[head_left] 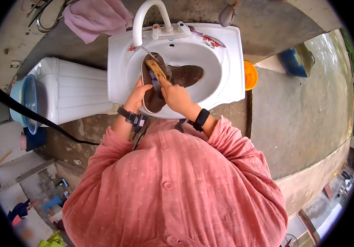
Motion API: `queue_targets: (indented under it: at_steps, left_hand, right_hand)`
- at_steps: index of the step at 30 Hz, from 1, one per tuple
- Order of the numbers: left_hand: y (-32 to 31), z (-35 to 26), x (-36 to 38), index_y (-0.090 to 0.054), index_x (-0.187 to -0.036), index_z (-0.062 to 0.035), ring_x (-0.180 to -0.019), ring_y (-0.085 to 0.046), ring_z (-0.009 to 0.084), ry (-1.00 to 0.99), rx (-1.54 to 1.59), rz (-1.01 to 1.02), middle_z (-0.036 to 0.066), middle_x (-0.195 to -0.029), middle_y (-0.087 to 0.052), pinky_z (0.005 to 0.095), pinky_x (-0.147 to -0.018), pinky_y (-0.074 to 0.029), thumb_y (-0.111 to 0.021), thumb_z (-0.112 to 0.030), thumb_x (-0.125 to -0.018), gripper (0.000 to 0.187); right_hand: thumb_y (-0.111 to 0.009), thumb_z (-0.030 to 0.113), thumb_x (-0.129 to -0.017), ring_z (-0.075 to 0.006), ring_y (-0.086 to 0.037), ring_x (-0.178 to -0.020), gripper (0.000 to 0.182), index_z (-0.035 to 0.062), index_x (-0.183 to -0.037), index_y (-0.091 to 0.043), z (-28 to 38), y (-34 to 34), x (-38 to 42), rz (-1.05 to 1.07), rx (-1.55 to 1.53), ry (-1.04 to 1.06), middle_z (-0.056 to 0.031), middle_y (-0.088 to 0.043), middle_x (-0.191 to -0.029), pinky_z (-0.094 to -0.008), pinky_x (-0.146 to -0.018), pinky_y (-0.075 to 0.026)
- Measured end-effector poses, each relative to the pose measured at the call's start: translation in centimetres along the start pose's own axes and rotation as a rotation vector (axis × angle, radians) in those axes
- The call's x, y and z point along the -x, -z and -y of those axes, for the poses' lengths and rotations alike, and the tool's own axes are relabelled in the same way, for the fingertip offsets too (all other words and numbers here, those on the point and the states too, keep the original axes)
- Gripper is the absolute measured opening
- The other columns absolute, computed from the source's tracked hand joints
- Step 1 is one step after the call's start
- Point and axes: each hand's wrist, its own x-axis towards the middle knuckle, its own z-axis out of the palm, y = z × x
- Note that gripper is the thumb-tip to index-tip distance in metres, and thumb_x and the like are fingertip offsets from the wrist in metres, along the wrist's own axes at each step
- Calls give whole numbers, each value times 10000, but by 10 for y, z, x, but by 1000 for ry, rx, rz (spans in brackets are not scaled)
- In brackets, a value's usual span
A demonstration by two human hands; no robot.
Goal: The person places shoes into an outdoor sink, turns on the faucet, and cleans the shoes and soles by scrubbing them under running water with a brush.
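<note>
My left hand (138, 94) grips the edge of a brown slipper (154, 105), tilted over the near left side of the white sink (231, 78). My right hand (177, 96) is closed around a wooden scrubbing brush (155, 69), its bristles against the slipper's upper side. A second brown slipper (189, 75) lies in the basin, partly behind the first. Water runs from the white faucet (147, 12) onto the far end of the held slipper.
A purple toothbrush (210, 37) lies on the sink's back rim. A pink cloth (97, 18) hangs at the back left. To the left stands a white washing machine (76, 90); an orange basin (249, 75) and a blue bucket (294, 61) are on the right.
</note>
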Motion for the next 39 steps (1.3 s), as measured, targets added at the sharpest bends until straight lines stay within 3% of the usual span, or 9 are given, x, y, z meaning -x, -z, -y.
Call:
queue_targets:
  at_steps: [9,13,17,20,24,28,33,37,39]
  left_hand:
    - [8,-2,10,-374,-1249,-67,-1017,-508,211,124,270,-78,87,-1148,-503,343,-871,-423,-543,-72,-799,480]
    - [13,1,2,-421,-1206,-53,-986,-528,205,120,220,-49,89,-1114,-528,333,-856,-430,-553,-106,-814,416]
    - [10,14,-11,-465,-1163,-19,-960,-554,184,20,79,9,90,-1082,-561,311,-842,-444,-527,-197,-857,359]
    - [-7,-3,-13,-480,-1120,-5,-909,-574,202,128,299,-3,100,-1033,-572,307,-779,-478,-602,-375,-808,499]
    - [-10,3,-24,-479,-1117,-1,-857,-579,182,66,99,-136,94,-994,-576,307,-721,-496,-620,-389,-790,527]
    - [-1,11,-33,-485,-1104,9,-821,-594,188,10,46,-219,104,-982,-581,303,-704,-501,-569,-423,-815,526]
    - [12,24,-37,-509,-1072,-8,-790,-594,175,13,38,-270,90,-924,-596,294,-676,-497,-512,-294,-870,351]
    - [15,40,-42,-535,-1006,13,-738,-569,135,-172,-193,-236,66,-887,-599,259,-651,-468,-483,-140,-861,217]
    - [16,36,-41,-538,-988,17,-731,-555,118,-178,-317,-247,62,-883,-597,247,-662,-458,-514,-135,-845,210]
  right_hand:
    - [-407,253,-885,-403,-563,-765,370,84,-1208,-468,-63,19,-1,-197,-264,-179,-238,-589,-819,-435,-670,-442]
    - [-429,233,-882,-399,-565,-747,372,79,-1220,-454,-25,20,14,-140,-383,-252,-230,-590,-849,-404,-652,-448]
    - [-450,201,-862,-412,-548,-618,402,107,-1252,-420,6,11,16,-152,-94,-147,-247,-551,-738,-454,-586,-447]
    - [-488,189,-827,-370,-548,-555,425,104,-1240,-432,9,6,22,-166,51,-79,-217,-537,-684,-438,-509,-453]
    - [-517,199,-802,-322,-557,-549,445,65,-1222,-452,15,9,24,-142,196,10,-197,-540,-664,-392,-453,-453]
    - [-495,158,-809,-361,-550,-544,428,117,-1232,-440,24,18,32,-97,130,-3,-200,-542,-665,-437,-497,-457]
    - [-488,198,-829,-368,-543,-540,405,125,-1225,-447,29,33,46,-50,40,-40,-217,-551,-668,-443,-506,-455]
    - [-476,206,-836,-382,-548,-552,390,118,-1215,-452,19,24,28,-24,139,-102,-229,-557,-678,-451,-521,-457]
    - [-458,206,-843,-387,-560,-569,371,115,-1203,-461,-6,13,-5,-152,142,-88,-242,-563,-679,-448,-527,-464]
